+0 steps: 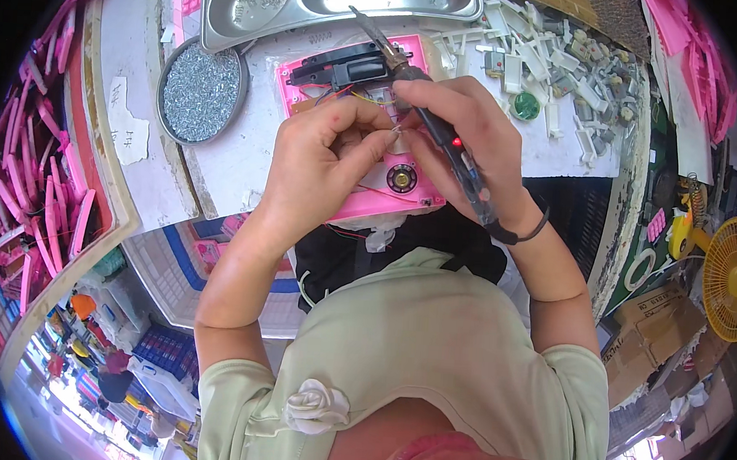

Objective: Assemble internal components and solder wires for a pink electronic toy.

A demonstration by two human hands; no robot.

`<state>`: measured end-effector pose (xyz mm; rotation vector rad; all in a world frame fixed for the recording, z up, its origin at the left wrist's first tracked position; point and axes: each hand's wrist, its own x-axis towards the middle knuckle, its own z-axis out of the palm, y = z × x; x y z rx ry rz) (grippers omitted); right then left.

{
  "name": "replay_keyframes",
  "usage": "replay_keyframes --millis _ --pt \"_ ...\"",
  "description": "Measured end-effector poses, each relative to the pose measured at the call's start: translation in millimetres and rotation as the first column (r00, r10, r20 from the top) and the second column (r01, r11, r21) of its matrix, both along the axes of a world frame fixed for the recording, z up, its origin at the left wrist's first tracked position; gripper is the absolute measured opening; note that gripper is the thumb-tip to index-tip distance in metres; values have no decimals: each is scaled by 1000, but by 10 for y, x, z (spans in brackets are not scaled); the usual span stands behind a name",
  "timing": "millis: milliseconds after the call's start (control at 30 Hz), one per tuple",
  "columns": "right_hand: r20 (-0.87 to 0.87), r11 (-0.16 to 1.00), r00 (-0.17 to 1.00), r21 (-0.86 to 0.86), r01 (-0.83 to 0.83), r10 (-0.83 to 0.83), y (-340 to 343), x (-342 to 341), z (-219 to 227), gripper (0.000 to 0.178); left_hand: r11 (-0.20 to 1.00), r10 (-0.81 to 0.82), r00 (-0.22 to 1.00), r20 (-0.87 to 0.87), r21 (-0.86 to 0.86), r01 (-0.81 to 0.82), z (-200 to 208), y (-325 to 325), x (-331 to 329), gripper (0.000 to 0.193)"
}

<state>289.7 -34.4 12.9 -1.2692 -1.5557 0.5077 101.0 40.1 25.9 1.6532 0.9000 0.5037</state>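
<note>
A pink plastic casing (pixel 363 204) lies open at the table's near edge, under both my hands. Across its far part sits a black plastic assembly (pixel 363 71), with thin coloured wires beside it. A small round speaker (pixel 402 178) shows in the near part. My left hand (pixel 322 155) is closed, thumb and forefinger pinching what looks like a thin wire end (pixel 396 130). In my right hand (pixel 468 118) rests a black-handled soldering iron (pixel 442 132), its red light lit and its metal tip pointing far left. My right fingertips meet the left ones over the casing.
A round dish of small screws (pixel 201 93) stands left. Behind the casing is a steel compartment tray (pixel 331 17). White plastic pieces and small motors (pixel 556 64) lie heaped at right, near a green round thing (pixel 525 106). Pink parts (pixel 46 185) fill the far left; a yellow fan (pixel 727 277) stands right.
</note>
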Motion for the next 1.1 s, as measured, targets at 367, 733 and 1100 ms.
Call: replay_keyframes --millis 367,733,1100 --pt "-176 980 975 -119 -161 138 -493 619 374 24 820 -258 950 -174 480 310 87 -21 -43 14" --pt "-115 965 966 -99 -244 232 -449 505 248 25 784 -264 939 -219 518 341 83 -26 -39 15" --pt "-49 951 962 -145 -273 269 -396 486 292 28 769 -285 929 -234 523 368 35 -29 -65 18"
